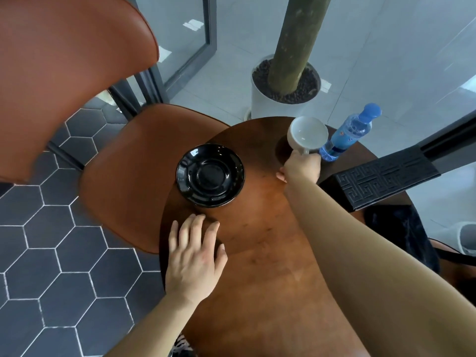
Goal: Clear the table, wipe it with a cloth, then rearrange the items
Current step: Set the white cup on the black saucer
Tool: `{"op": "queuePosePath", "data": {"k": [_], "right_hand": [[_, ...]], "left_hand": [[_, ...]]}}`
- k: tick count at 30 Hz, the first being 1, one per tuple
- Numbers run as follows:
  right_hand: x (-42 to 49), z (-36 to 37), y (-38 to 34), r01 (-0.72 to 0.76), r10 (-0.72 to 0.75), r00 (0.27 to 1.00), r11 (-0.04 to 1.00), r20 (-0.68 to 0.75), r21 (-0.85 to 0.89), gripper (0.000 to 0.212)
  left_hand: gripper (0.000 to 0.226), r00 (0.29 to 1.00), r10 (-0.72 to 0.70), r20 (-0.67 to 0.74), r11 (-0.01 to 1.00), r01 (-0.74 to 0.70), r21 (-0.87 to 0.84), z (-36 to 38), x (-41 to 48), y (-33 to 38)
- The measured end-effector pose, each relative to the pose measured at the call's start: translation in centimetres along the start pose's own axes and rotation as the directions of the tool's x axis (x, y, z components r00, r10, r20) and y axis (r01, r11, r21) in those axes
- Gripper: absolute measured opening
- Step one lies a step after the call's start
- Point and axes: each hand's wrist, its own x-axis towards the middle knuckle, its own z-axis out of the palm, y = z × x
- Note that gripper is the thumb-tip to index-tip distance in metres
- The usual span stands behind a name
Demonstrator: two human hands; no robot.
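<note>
White cup (308, 135) in right hand (301, 168); bottle (347, 135) label unreadable.

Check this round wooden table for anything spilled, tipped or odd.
No spill or damage shows. The white ceramic cup is tilted, mouth toward the camera, held by its handle in the right hand, apart from the black glossy saucer. It looks empty.

Round wooden table (270, 253): black saucer (210, 175), water bottle (347, 135), black embossed case (386, 176), possibly leather.
</note>
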Motion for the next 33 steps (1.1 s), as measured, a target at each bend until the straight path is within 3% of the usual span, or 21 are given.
{"op": "queuePosePath", "data": {"k": [10, 18, 23, 30, 33], "right_hand": [[-0.6, -0.4, 1.6, 0.27, -0.291, 0.956, 0.912, -0.024, -0.308, 0.028], [-3.8, -1.7, 2.9, 0.401, -0.417, 0.909, 0.864, 0.013, -0.304, 0.03], [-7.3, -1.7, 4.1, 0.49, -0.473, 0.872, 0.838, 0.128, -0.24, 0.032], [-10.8, -0.8, 5.5, 0.647, -0.575, 0.752, 0.737, 0.322, -0.194, 0.035], [-11.2, 0.1, 6.0, 0.648, -0.554, 0.745, 0.734, 0.371, -0.204, 0.033]], "left_hand": [[0.045, 1.0, -0.006, 0.002, 1.0, 0.006, -0.011, 0.3, -0.1, 0.0], [0.045, 1.0, -0.007, 0.016, 1.0, 0.007, 0.002, 0.1, 0.0, 0.1], [0.045, 1.0, -0.004, 0.023, 1.0, 0.004, 0.01, 0.0, -0.1, 0.1], [0.046, 1.0, -0.012, 0.027, 1.0, 0.012, -0.006, -0.1, 0.0, 0.2], [0.045, 1.0, -0.013, 0.027, 1.0, 0.013, -0.005, -0.3, 0.0, 0.2]]}}
